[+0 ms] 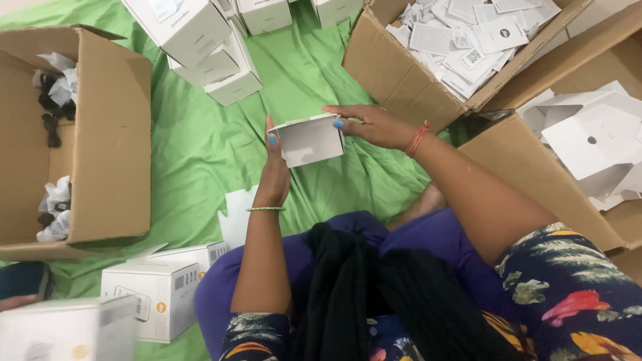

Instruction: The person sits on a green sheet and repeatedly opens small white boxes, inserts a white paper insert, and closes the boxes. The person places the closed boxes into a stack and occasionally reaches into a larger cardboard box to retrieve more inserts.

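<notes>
A small open white box [309, 139] is held above the green sheet [200, 147], left hand [274, 170] and right hand [374, 126] fingers clasped on opposite sides. Assembly step judged under way; closing the flaps appears required next.

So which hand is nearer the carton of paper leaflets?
Right. The right hand grips the far side of the small white box, just below the leaflet carton. The left hand holds the box's other side, farther from that carton.
</notes>
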